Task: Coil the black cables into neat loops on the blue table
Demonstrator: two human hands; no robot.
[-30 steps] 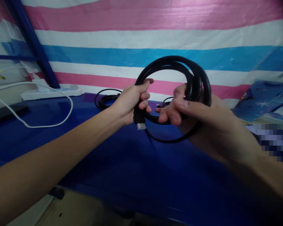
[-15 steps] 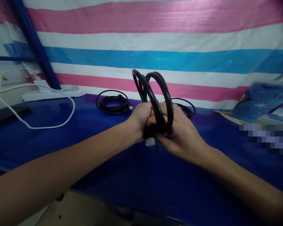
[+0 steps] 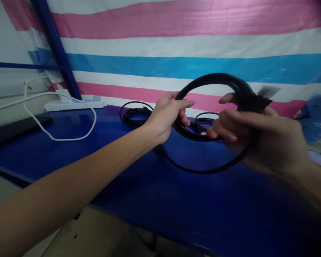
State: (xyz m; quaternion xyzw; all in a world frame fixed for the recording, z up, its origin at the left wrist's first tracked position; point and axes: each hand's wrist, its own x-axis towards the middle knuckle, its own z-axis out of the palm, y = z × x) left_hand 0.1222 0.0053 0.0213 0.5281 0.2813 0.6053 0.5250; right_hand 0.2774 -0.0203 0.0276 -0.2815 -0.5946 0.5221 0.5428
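Observation:
A coiled black cable (image 3: 214, 79) is held up between my two hands above the blue table (image 3: 155, 192). My left hand (image 3: 167, 116) grips the left side of the loop, thumb and fingers around it. At the right, my right hand (image 3: 259, 132) is closed on the coil near the cable's blurred connector end (image 3: 256, 103). One loose strand hangs below the coil, ending in a dark plug (image 3: 160, 150) under my left wrist. Behind my hands lie two more black cable coils: one coil (image 3: 133, 123) on the left and another coil (image 3: 204, 121) seen through the loop.
A white power strip (image 3: 75, 104) stands along the back left, and a white cord (image 3: 69, 139) loops onto the table. Beside it rests a dark flat object (image 3: 18, 132). A blue bed-frame post (image 3: 56, 50) rises behind. Striped sheeting (image 3: 176, 46) hangs at the back.
My hands have moved apart, the right one going rightward. The coil has turned from edge-on to an open ring, and a loose strand hangs below it. The view has shifted slightly.

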